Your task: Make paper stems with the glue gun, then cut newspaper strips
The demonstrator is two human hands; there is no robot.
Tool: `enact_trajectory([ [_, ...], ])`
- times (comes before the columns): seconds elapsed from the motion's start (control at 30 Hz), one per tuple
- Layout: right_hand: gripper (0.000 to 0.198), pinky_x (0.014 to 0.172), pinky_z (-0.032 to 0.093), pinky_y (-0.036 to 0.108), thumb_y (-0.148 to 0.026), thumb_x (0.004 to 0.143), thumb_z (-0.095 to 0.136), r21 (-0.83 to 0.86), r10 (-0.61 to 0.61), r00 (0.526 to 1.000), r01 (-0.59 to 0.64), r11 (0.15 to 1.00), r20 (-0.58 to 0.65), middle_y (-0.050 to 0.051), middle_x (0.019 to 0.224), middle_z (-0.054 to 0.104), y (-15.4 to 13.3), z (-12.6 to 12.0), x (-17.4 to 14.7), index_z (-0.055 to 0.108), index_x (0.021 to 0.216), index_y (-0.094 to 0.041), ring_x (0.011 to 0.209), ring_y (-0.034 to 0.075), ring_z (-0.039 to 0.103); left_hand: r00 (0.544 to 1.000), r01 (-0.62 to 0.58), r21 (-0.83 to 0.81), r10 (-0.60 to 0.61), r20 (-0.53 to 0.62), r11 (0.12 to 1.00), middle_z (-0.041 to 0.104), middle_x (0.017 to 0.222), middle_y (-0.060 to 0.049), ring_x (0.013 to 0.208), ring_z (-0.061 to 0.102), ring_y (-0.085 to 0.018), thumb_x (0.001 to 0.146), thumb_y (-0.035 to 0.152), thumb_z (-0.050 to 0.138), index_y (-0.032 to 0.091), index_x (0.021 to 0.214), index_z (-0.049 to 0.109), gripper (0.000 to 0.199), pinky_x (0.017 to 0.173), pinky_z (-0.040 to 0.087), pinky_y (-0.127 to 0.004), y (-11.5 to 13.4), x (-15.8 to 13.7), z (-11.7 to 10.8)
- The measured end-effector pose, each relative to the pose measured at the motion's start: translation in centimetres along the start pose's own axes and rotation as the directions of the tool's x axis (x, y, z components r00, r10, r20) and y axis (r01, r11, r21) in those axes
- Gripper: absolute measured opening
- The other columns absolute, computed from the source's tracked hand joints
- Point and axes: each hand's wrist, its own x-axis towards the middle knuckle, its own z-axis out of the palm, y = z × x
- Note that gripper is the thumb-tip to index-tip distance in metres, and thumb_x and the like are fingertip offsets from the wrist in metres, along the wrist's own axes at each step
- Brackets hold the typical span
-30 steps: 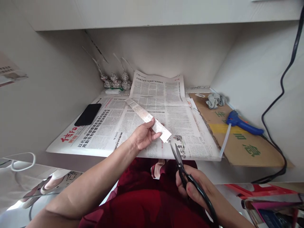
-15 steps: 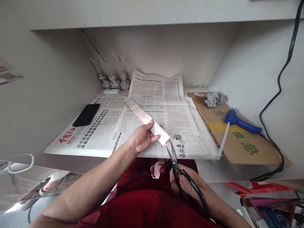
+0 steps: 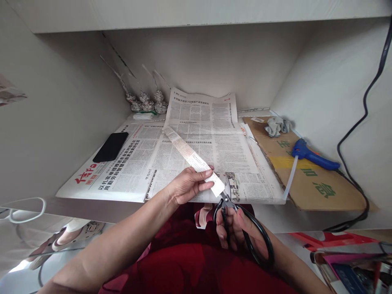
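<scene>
Between the thumb and fingers of my left hand [image 3: 192, 183] is a long printed paper strip [image 3: 183, 149], its far end reaching up over the spread newspaper [image 3: 196, 110]. My right hand [image 3: 237, 228] grips black-handled scissors [image 3: 226, 199], with fingers in and around the loops. The blades are parted at the strip's near white end, one blade passing behind the paper and the other showing beside it. Both hands are close to the newspaper's front edge.
A black phone [image 3: 110, 147] lies on the left of the paper. Behind it stand several woven gourd-shaped pieces [image 3: 159, 102]. At right, a blue glue gun [image 3: 315, 155] and a grey crumpled cloth [image 3: 276, 126] rest on cardboard [image 3: 306, 194]. A black cable [image 3: 352, 126] hangs along the right wall.
The scissors have moved up and opened wider around the strip's near end. My left hand and the strip have shifted slightly right and toward me.
</scene>
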Motion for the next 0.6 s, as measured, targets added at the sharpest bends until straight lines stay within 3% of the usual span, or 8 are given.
enact_trajectory([
  [0.2,0.059,0.056,0.031,0.022,-0.07,0.085,0.047,0.093,0.011,1.0,-0.012,0.996,0.013,0.004,0.081,0.056,0.1,-0.1,-0.1,0.061,0.099,-0.015,0.066,0.012,0.054,1.0,0.011,0.002,-0.011,0.005,1.0,0.07,0.08,-0.008,0.071,0.072,-0.015,0.087,0.004,0.058,0.004,0.083,0.067,0.01,0.061,0.063,-0.021,-0.5,-0.1,0.2],
  [0.37,0.072,0.059,0.034,0.024,-0.078,0.084,0.035,0.14,0.026,1.0,-0.024,0.99,-0.016,0.005,0.08,0.057,0.5,-0.5,-0.6,0.063,0.102,-0.014,0.066,0.013,0.055,1.0,-0.015,0.031,0.016,-0.021,0.999,0.069,0.078,-0.008,0.07,0.071,-0.014,0.088,0.003,0.056,0.004,0.084,0.066,0.01,0.061,0.063,-0.021,-0.5,-0.1,0.2],
  [0.6,0.069,0.051,0.03,0.021,-0.081,0.081,0.034,0.104,0.001,0.998,0.006,0.995,-0.066,-0.001,0.066,0.048,0.2,0.2,-1.1,0.058,0.091,-0.017,0.052,0.008,0.041,0.999,-0.029,0.066,0.03,-0.021,0.997,0.07,0.079,-0.008,0.069,0.071,-0.014,0.087,0.004,0.058,0.005,0.089,0.066,0.008,0.059,0.062,-0.019,-0.5,-0.2,0.3],
])
